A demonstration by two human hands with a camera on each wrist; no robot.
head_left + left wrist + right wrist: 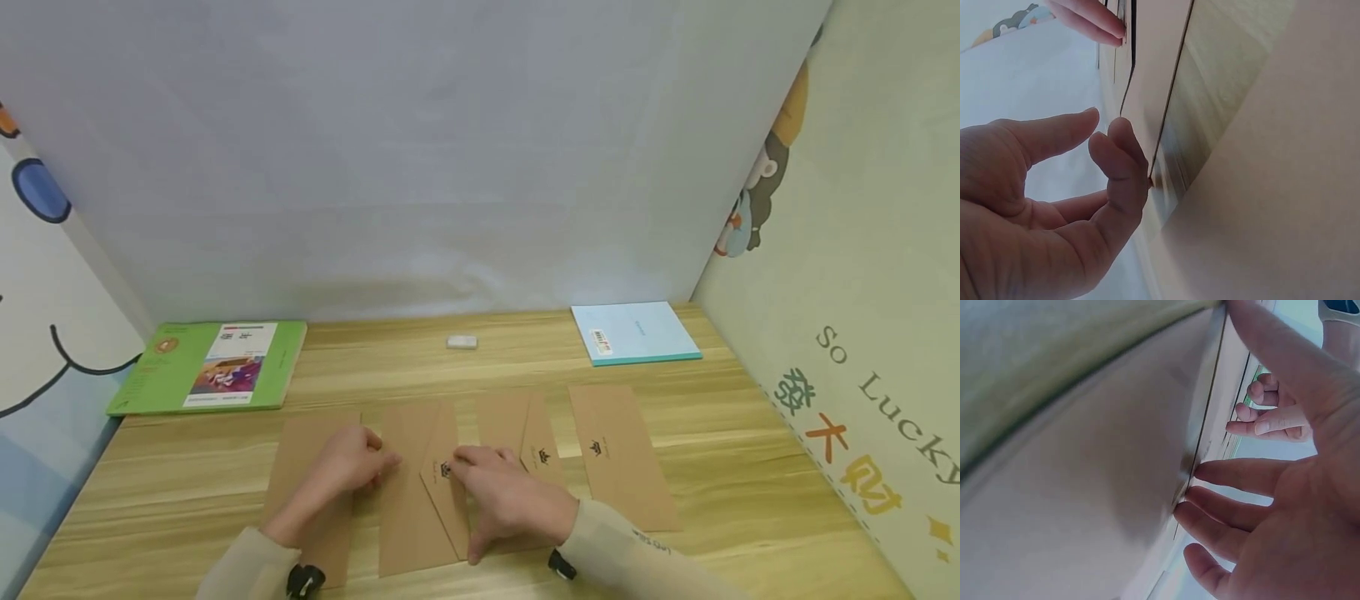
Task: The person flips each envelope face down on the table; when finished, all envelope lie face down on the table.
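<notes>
Several brown kraft envelopes lie side by side on the wooden table. My left hand [358, 461] is at the left edge of the second envelope [405, 500] from the left, its forearm over the leftmost envelope [311, 437]. In the left wrist view, the fingers bend loosely and the thumb stands apart with nothing between. My right hand [510, 497] spreads over the gap between the second and third envelope [501, 417], fingertips at the second one's right edge beside its crown print. The right wrist view shows those fingers [1222, 519] fairly straight.
To the right lies another envelope [630, 475] with a crown print. A green book [168, 375] is at the back left, a light blue notebook [641, 333] at the back right. Between them sits a small white eraser-like block [462, 342]. Printed walls flank the table.
</notes>
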